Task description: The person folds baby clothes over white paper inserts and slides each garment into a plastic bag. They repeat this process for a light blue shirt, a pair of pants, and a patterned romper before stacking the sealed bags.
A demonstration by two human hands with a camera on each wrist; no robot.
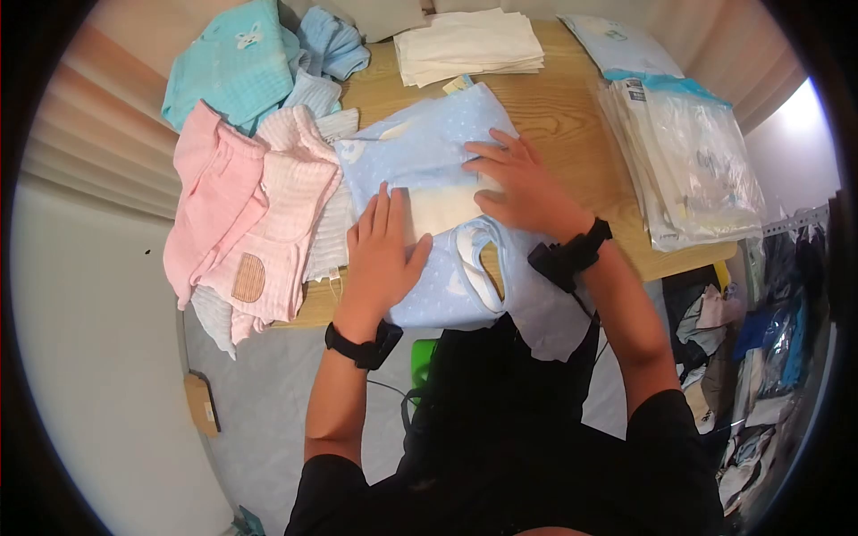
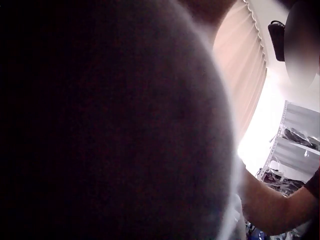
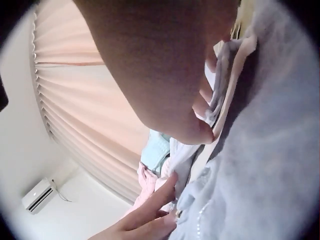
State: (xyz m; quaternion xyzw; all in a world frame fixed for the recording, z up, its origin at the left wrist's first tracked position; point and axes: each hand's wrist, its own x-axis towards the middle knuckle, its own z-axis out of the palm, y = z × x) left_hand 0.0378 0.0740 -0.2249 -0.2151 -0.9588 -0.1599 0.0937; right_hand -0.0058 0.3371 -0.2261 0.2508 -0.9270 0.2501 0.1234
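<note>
A light blue garment (image 1: 420, 143) with small white dots lies partly folded at the table's front edge, its round bound opening (image 1: 483, 268) toward the person. Across its middle sits a cream rectangular sheet (image 1: 438, 210), partly covered by the hands. My left hand (image 1: 380, 259) rests on the garment at the sheet's left end, fingers straight. On the right, my right hand (image 1: 525, 188) lies with spread fingers over the garment and the sheet's right end. In the right wrist view both hands touch the blue cloth (image 3: 270, 135). A dark blur fills most of the left wrist view.
Pink garments (image 1: 214, 170) and a turquoise garment (image 1: 228, 67) lie heaped on the left. White sheets (image 1: 469, 40) are stacked at the back of the wooden table (image 1: 563, 107). Clear plastic packages (image 1: 697, 161) lie on the right, near a rack of clothes (image 1: 778, 348).
</note>
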